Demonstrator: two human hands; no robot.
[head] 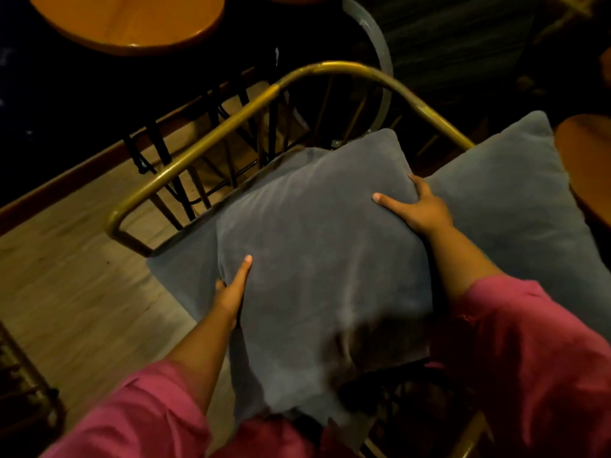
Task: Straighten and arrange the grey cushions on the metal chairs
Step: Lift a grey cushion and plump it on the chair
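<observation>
- Grey cushion (317, 259) is lying over the chair (198, 150) seat — skewed, corners toward rail.
- Left hand (231, 292) and right hand (420, 209) are gripping opposite edges, thumbs on top, fingers curled under.

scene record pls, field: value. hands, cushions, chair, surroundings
left hand: grips left edge of the held cushion, thumb on top
right hand: grips its right edge, thumb on top
held cushion: grey, over the chair seat
seat pad: grey, under the held cushion, showing at left
second cushion: grey, at right, untouched
chair: brass-coloured metal frame with curved rail
table: round, wooden, beyond the chair
floor: light wood
sleeves: pink
</observation>
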